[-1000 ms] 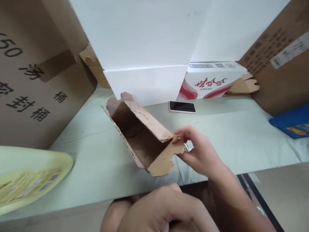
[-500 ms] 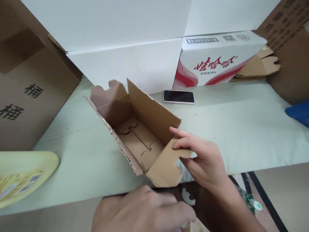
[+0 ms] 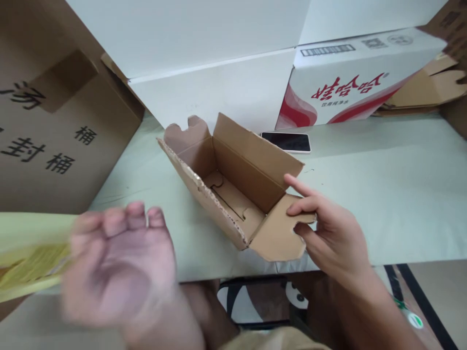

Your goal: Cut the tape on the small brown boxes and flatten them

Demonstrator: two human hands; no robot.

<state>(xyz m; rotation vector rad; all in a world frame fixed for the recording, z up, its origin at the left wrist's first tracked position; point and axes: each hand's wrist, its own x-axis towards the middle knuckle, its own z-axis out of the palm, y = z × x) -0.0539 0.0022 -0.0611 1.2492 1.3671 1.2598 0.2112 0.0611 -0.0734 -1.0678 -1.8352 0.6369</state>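
A small brown cardboard box point(image 3: 233, 184) stands on the pale green cover with its top flaps spread and its inside bare. Interlocked bottom flaps show on its floor. My right hand point(image 3: 333, 231) pinches the notched end flap at the box's near right corner, with the index finger stretched to the long flap's edge. My left hand point(image 3: 124, 267), slightly blurred, is raised to the left of the box, palm up and fingers loosely bent, with nothing in it. Behind its fingers lies a yellow-green package point(image 3: 32, 257) with a printed label.
White cartons point(image 3: 219, 97) line the back, one printed in red point(image 3: 339, 92). A phone point(image 3: 288, 141) lies before them. A large brown carton point(image 3: 62, 126) stands at left, and folded cardboard point(image 3: 423, 92) lies at far right. The green-covered surface point(image 3: 401, 194) ends at a front edge.
My left hand has swung from below the box to the left and turned palm up. My right hand stays on the flap. The view has shifted left, and the box appears farther right.
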